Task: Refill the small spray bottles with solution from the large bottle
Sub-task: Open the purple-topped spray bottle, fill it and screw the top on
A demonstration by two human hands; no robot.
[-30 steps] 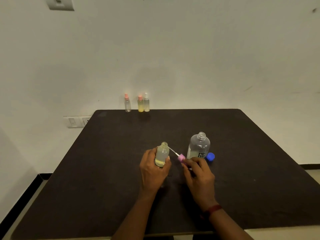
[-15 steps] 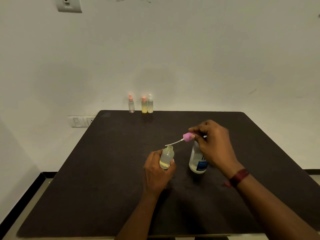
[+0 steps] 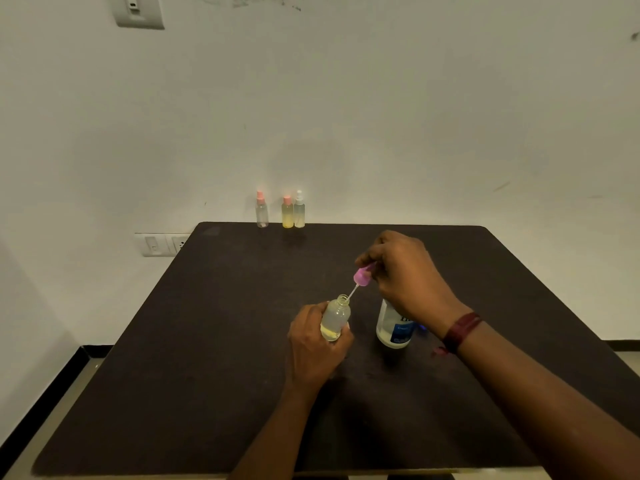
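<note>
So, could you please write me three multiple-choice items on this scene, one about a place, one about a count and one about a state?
1. Where do the spare small bottles stand?
A. at the table's far edge
B. beside the left hand
C. on the floor

2. How many small bottles stand there?
A. two
B. three
C. five

3. The small bottle in the left hand is:
A. capped
B. lying flat
C. open at the neck

Key: 1 A, they line the far edge of the table by the wall; 2 B, three are visible; 3 C, the right hand holds its pink spray top just above the neck.
</note>
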